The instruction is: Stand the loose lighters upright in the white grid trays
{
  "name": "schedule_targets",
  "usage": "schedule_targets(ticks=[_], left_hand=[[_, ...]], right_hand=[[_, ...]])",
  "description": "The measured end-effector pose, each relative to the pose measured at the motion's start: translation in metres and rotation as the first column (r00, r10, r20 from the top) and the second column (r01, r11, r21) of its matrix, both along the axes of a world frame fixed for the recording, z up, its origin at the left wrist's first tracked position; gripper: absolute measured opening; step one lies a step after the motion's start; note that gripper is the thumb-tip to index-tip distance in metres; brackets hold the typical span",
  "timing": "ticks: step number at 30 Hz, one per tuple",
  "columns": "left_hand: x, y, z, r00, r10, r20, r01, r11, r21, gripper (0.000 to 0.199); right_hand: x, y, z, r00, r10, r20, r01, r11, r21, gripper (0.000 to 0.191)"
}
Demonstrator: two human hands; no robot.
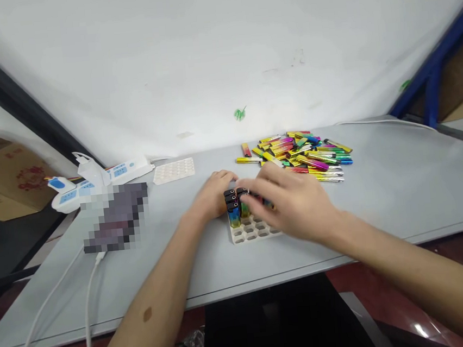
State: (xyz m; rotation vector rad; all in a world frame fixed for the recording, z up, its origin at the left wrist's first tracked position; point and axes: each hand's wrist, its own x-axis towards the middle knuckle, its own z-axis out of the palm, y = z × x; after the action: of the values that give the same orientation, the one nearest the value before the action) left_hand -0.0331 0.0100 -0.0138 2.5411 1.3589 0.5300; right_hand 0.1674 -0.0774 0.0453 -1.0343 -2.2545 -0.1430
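A white tray with honeycomb holes (255,232) lies near the table's front edge, with several black-topped lighters (234,214) upright in its left part. My left hand (216,193) rests at the tray's left back side beside the lighters, its fingers bent and partly hidden behind them. Over the tray is my right hand (289,198), slightly blurred, thumb and index finger at the lighter tops. Whether it grips one is too unclear to tell. Behind it lies a loose pile of shiny, multicoloured lighters (316,161).
A second white honeycomb tray (174,171) lies at the back left. Further left are a power strip (120,170) with plugs, a pixelated dark object (116,217) and white cables. A cardboard box (7,181) stands beyond the table's left edge.
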Motion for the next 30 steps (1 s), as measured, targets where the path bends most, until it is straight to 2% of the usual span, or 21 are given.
schedule_targets(ticks=[4, 6, 8, 11, 14, 23, 30], left_hand=[[0.001, 0.001, 0.000, 0.999, 0.024, -0.036, -0.025, 1.000, -0.008, 0.035], [0.001, 0.001, 0.001, 0.998, 0.041, -0.044, -0.042, 0.999, -0.025, 0.038], [0.002, 0.000, 0.002, 0.998, 0.052, -0.045, -0.054, 0.998, -0.043, 0.038], [0.002, -0.001, 0.004, 0.996, 0.072, -0.048, -0.075, 0.995, -0.061, 0.036], [0.003, -0.002, 0.006, 0.995, 0.079, -0.053, -0.083, 0.994, -0.074, 0.036], [0.004, -0.008, 0.015, 0.993, 0.088, -0.080, -0.096, 0.990, -0.105, 0.037], [0.001, -0.005, 0.010, 0.994, 0.085, -0.071, -0.090, 0.993, -0.071, 0.034]], right_hand=[[0.037, 0.048, 0.004, 0.959, -0.240, -0.153, 0.231, 0.970, -0.073, 0.028], [0.061, 0.073, -0.003, 0.921, -0.384, -0.064, 0.373, 0.918, -0.137, 0.026], [0.082, 0.091, -0.016, 0.887, -0.455, 0.078, 0.462, 0.868, -0.184, 0.027], [0.104, 0.102, -0.037, 0.878, -0.412, 0.242, 0.460, 0.867, -0.192, 0.027], [0.110, 0.101, -0.047, 0.876, -0.345, 0.336, 0.418, 0.891, -0.176, 0.029], [0.100, 0.089, -0.036, 0.851, -0.310, 0.425, 0.430, 0.875, -0.223, 0.027], [0.100, 0.090, -0.037, 0.897, -0.242, 0.371, 0.349, 0.901, -0.257, 0.019]])
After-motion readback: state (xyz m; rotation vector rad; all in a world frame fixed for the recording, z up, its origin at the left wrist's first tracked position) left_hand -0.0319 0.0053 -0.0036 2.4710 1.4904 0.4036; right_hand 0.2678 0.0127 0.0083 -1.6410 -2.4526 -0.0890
